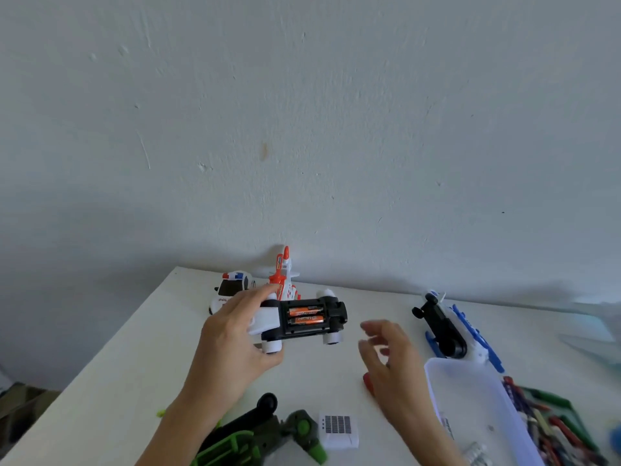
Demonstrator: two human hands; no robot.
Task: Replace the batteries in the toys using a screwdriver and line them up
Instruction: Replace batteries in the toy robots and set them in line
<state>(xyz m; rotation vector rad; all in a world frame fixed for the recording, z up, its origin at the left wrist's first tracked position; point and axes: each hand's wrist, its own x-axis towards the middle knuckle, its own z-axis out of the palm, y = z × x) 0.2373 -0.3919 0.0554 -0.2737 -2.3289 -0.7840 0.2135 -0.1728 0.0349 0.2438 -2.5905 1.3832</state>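
Bench [117, 364]: white, set against the wall.
Wall [302, 112]: pale, scuffed, with a small brown stain.
Plastic box [477, 408]: translucent, at the right, near the bench's front edge.
White cover [338, 430]: small, slotted, lying flat on the bench, left of the box.

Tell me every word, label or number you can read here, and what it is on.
"POL", cut off by the left hand: side of the police car.
Batteries in the upturned toy car: print blurred, unreadable.
White cover: dark bars only, no text.
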